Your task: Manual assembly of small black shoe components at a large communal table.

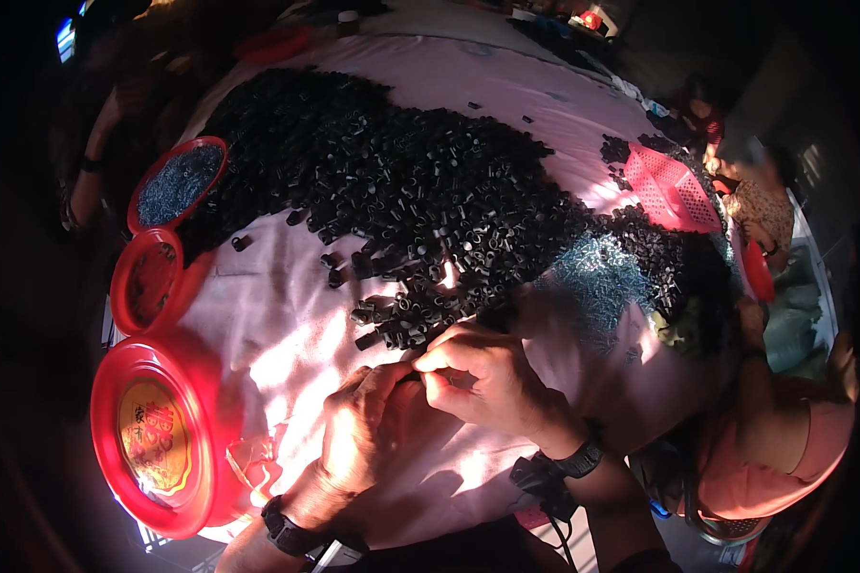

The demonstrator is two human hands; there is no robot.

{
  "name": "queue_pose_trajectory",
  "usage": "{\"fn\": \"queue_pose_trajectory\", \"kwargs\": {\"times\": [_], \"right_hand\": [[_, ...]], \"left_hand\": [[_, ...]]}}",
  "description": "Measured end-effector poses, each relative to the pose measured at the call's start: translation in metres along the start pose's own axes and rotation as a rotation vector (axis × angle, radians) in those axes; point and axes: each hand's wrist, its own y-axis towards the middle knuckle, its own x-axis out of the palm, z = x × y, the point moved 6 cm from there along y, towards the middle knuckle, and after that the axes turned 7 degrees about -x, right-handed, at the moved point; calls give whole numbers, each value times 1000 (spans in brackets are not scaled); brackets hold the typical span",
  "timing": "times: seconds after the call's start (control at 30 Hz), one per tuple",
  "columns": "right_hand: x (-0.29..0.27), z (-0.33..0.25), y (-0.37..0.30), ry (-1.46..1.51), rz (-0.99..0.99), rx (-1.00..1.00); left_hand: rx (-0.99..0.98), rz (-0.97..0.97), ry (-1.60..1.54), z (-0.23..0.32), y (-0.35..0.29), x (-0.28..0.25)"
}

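Note:
My hands meet low in the middle of the view, just in front of a large heap of small black tube-like plastic parts [430,181]. The fingers of my left hand [352,435] are curled, and a small dark piece, apparently one of the black parts, shows at their tips. My right hand [483,377] pinches thumb and forefinger together right against the left fingertips. Whatever lies in that pinch is too small and hidden to make out. A heap of thin silvery metal pins or screws [597,272] lies to the right of my right hand.
Pink cloth [291,277] covers the table. Along the left edge stand a red dish of metal pieces [222,156], a smaller red dish [117,291] and a big red plate [103,420]. A pink perforated basket [655,177] sits right; people [774,458] sit along that side.

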Motion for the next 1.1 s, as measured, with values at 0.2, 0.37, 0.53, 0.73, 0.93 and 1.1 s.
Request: {"fn": "queue_pose_trajectory", "kwargs": {"times": [0.2, 0.37, 0.53, 0.73, 0.93, 1.1], "right_hand": [[2, 1, -1, -58, -31, -9], [5, -2, -5, -64, -78, -76], [9, -3, -9, -230, -18, -124], [12, -9, -6, -189, 41, -137], [17, -11, -3, -169, 46, -160], [10, -7, 0, -226, 45, -115]], "left_hand": [[-301, -99, -286, -26, -2, 10], [-443, -211, -563, -42, 1, 15], [-551, -312, -795, -24, 6, 20], [-578, -331, -806, -37, 0, 19], [-660, -273, -1016, -42, -5, 17], [-689, -349, -1033, -37, -1, 22]]}}
